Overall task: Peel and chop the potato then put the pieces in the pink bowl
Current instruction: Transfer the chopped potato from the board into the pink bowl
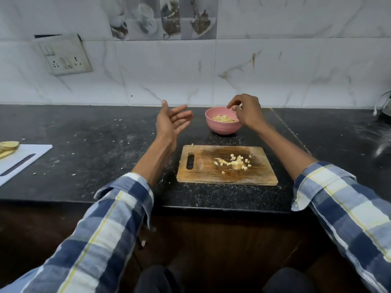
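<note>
1. The potato is seen only as small, pale yellow cubes – a loose heap (232, 162) is left near the middle of the wooden board (260, 176), with one cube set a little apart toward the near edge.
2. More cubes (223, 118) are held in the pink bowl (222, 129), which is stood on the black bench (101, 149) just behind the board, apart from it.
3. The right hand (246, 112) is held over the bowl's right rim; its fingers are curled downward, and whether anything is pinched in them cannot be told.
4. The left hand (171, 122) is raised to the left of the bowl, palm turned inward, fingers straight and spread – nothing is gripped.
5. A white board (27, 157) bearing pale slices (8, 145) is seen at the far left of the bench.
6. Pale crumbs are scattered over the bench around both boards.
7. Checked sleeves (110, 225) are worn on both arms.
</note>
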`<state>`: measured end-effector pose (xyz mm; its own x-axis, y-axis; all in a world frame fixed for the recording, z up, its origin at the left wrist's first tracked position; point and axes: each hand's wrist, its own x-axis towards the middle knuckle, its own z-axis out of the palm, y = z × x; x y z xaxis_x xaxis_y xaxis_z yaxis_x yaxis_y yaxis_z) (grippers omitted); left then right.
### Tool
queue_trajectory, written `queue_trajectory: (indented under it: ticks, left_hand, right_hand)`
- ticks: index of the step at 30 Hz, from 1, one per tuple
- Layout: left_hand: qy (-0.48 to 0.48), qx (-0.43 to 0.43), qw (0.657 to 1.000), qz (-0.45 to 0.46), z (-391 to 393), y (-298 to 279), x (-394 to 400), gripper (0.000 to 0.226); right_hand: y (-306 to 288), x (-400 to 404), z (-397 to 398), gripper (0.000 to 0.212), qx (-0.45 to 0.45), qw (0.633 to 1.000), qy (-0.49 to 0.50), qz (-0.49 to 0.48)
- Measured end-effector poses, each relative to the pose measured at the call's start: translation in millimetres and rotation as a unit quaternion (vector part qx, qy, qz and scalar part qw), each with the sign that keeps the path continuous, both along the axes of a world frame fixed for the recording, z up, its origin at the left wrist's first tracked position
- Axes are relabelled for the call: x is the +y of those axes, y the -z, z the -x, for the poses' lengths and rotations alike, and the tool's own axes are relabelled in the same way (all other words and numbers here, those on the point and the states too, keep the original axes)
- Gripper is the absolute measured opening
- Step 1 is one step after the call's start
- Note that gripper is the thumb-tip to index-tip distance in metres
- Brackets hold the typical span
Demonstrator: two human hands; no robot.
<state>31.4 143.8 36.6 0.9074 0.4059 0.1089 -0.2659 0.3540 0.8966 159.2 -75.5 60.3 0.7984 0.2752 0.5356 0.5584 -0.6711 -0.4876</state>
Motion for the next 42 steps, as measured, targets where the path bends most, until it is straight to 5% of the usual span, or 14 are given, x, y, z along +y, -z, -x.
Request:
queue_trajectory:
  ticks: [4,8,13,18,24,28,34,36,39,42]
  left_hand:
    - [-0.057,0.064,0.971,-0.222,8.2,18.7,20.5,0.029]
    - [-0.031,0.104,0.863,-0.494,9.5,40.6,18.5,0.021]
    - [-0.056,0.095,0.794,-0.597,3.2,52.9,4.6,0.013]
    - [-0.093,0.086,0.754,-0.644,5.8,50.3,-8.1,0.011]
    - [0.004,-0.003,0.808,-0.589,26.7,40.0,-48.3,0.016]
    - [0.003,-0.029,0.809,-0.587,33.5,41.6,-66.7,0.024]
    - [-0.029,-0.049,0.857,-0.511,46.2,44.2,-70.8,0.017]
    - [-0.053,-0.028,0.877,-0.476,48.4,46.2,-70.2,0.019]
    - [0.042,0.05,0.931,-0.358,43.5,52.4,-73.1,0.044]
    - [0.09,0.1,0.941,-0.312,34.9,54.5,-84.1,0.07]
  right_hand:
    - [2.5,-12.3,22.0,0.021,0.071,0.992,-0.01,-0.105]
    - [13.8,-26.2,50.9,0.017,0.121,0.984,-0.033,-0.128]
    - [27.7,-34.7,82.2,0.034,0.134,0.986,-0.038,-0.094]
    - [30.8,-40.9,95.7,0.048,0.15,0.985,-0.064,0.049]
    - [27.7,-53.8,94.6,0.008,0.155,0.975,-0.093,0.126]
    - [33.6,-57.9,102.0,0.005,0.129,0.989,-0.06,0.031]
    - [43.4,-54.4,114.1,0.047,0.079,0.997,0.017,0.018]
    - [39.0,-56.4,113.9,0.042,0.103,0.993,0.01,0.049]
    - [37.2,-65.8,105.9,0.022,0.17,0.975,0.027,0.141]
    - [43.3,-61.8,112.1,0.026,0.182,0.964,0.048,0.189]
